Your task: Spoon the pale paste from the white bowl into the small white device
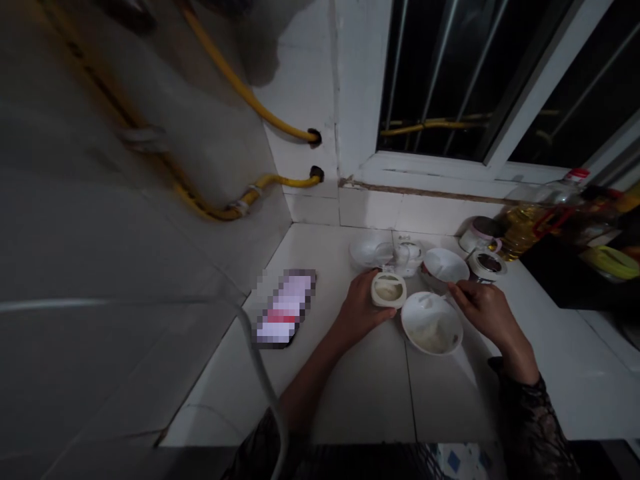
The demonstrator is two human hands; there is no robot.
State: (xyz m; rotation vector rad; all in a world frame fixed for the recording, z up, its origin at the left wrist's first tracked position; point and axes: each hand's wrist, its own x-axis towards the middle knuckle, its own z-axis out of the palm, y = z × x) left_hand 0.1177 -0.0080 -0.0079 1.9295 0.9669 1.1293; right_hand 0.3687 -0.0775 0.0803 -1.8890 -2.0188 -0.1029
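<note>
The left hand (pixel 359 311) is clenched around the side of a small round white tub (pixel 388 290), which has a pale, creamy paste inside. The tub is held just above the tabletop (pixel 450 400), at the hand's right-hand side. The right hand (pixel 484 313) is closed in a pinch on a metal utensil (pixel 434 282), and its blade or bowl points left, away from the hand. The picture is too dim to tell whether it is a knife or a spoon.

Between the hands and slightly nearer the person sits a wide white bowl (pixel 431 323), with pale food lying in its lower half. Just beyond the utensil's tip is a smaller white bowl (pixel 441 265), tilted up on its edge. Beyond the left hand are a clear glass bowl (pixel 370 250) and a white dish (pixel 409 257), close together. Past the right hand stand an open tin (pixel 487 264), a small pot (pixel 480 233) and a bottle of yellow cooking oil (pixel 524 227). Well to the left of the left hand lies a phone (pixel 285 308), its screen blurred out.
</note>
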